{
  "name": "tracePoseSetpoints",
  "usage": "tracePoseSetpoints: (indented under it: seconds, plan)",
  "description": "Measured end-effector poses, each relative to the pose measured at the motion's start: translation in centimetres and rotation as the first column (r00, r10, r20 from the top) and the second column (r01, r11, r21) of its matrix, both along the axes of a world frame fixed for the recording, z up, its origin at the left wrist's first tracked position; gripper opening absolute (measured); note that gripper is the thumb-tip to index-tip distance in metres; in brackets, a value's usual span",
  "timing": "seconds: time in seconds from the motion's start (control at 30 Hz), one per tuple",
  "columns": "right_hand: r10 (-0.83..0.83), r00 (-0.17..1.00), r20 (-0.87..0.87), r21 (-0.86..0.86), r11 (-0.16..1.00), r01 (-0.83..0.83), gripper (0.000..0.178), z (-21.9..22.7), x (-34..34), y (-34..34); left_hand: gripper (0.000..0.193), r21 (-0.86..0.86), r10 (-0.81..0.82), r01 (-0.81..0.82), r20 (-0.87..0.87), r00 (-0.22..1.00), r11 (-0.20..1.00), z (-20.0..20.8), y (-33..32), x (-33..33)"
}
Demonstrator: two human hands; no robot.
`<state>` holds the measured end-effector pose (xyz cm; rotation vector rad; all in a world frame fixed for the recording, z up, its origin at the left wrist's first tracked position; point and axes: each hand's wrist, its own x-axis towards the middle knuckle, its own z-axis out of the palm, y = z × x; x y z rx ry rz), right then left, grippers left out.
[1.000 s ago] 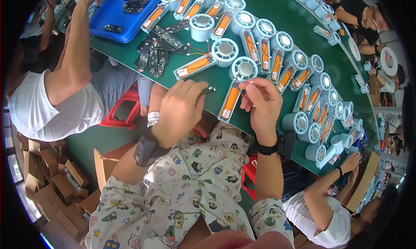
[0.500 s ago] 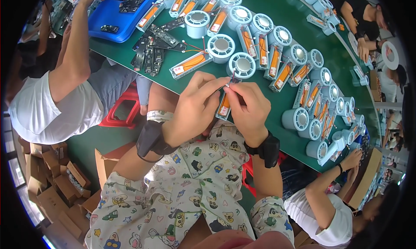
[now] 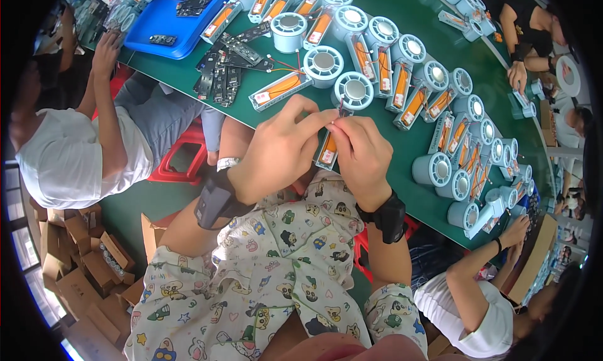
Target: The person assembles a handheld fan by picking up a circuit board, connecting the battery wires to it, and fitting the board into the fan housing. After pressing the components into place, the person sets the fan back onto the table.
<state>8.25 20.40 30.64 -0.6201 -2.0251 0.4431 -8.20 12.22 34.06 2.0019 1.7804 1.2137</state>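
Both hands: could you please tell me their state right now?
Left hand: curled; whether it grips anything is hidden.
Right hand: pinched closed; what it holds cannot be told.

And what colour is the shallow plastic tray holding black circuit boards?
The tray is blue; see head view.

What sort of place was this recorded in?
Likely a small-electronics assembly workshop: a long green table bears many round, light-blue plastic housings with slim orange packs, black circuit boards lie in a blue plastic tray, and people in white tops sit alongside.
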Motion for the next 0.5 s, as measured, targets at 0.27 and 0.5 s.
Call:
tracePoseSetpoints:
  seconds: [0.27,0.5]
  plan:
    - [0.013,0.999,0.032,-0.002,1.000,-0.013,0.014,0.2,-0.3,-0.1,0.041,-0.069,-0.014,-0.002,-0.231,0.973,0.998,2.1,-0.7,-0.3]
    - [0.001,0.999,0.051,-0.022,1.000,0.000,0.014,0.0,0.6,-0.3,0.040,-0.149,-0.024,0.008,-0.105,0.994,0.989,1.7,-0.3,0.8]
